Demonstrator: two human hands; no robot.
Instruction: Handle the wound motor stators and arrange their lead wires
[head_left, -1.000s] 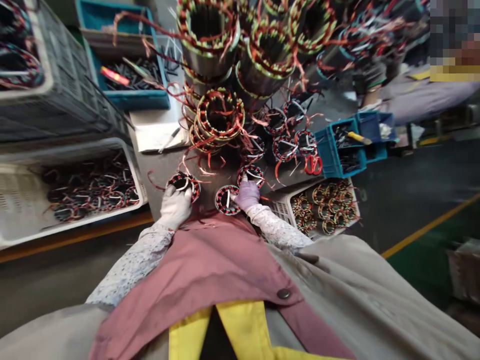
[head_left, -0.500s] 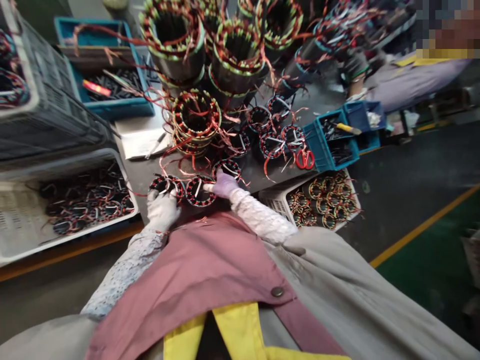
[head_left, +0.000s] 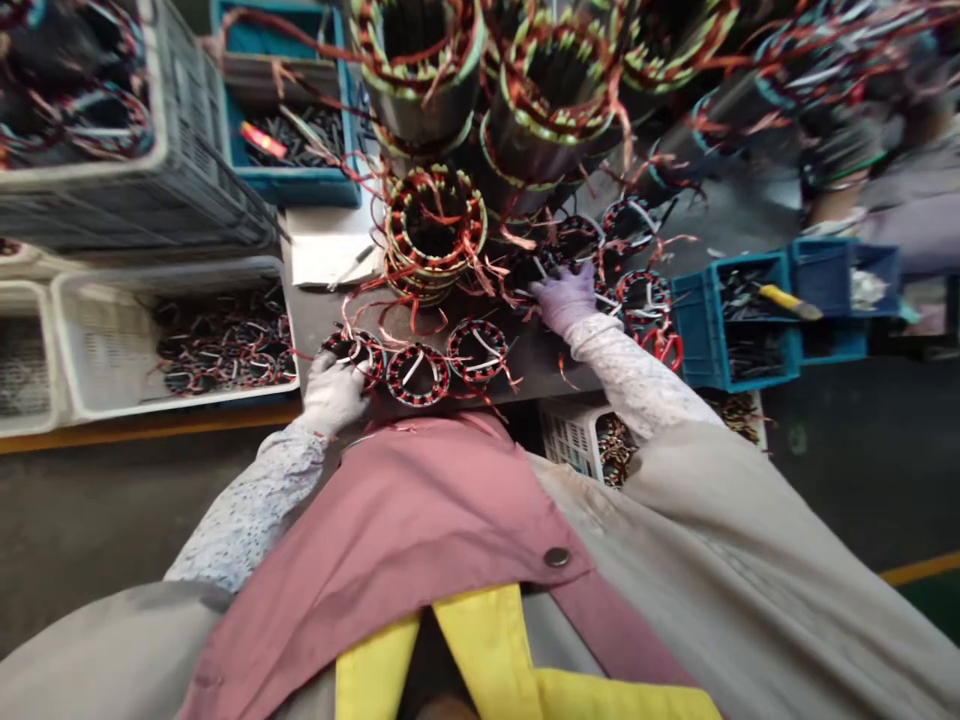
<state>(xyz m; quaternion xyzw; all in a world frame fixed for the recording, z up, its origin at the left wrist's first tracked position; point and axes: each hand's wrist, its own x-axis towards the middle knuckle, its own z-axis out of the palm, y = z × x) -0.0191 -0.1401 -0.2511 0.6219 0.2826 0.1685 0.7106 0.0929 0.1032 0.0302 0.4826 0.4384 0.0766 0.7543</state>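
Observation:
My left hand (head_left: 334, 393), in a white glove, has its fingers curled over the near rim of a small motor stator (head_left: 369, 352) at the table's front edge. The glove covers part of that ring. To its right, apart from both hands, lie a second stator (head_left: 418, 375) and a third stator (head_left: 478, 350), each with a white sleeve across its opening. My right hand (head_left: 564, 302), in a purple glove, reaches farther back with fingers apart over a cluster of small stators (head_left: 574, 238). It hides the ring beneath it.
Large stators (head_left: 559, 110) with copper leads stand stacked behind. White crates (head_left: 180, 405) flank the left side; a blue parts bin (head_left: 300, 188) sits behind. Red scissors (head_left: 664, 350) and blue boxes (head_left: 761, 380) are right. A co-worker's gloved hand (head_left: 851, 150) appears far right.
My right hand has left the third stator in the front row and moved right and back to the cluster. My left hand stays at its stator. The view has shifted.

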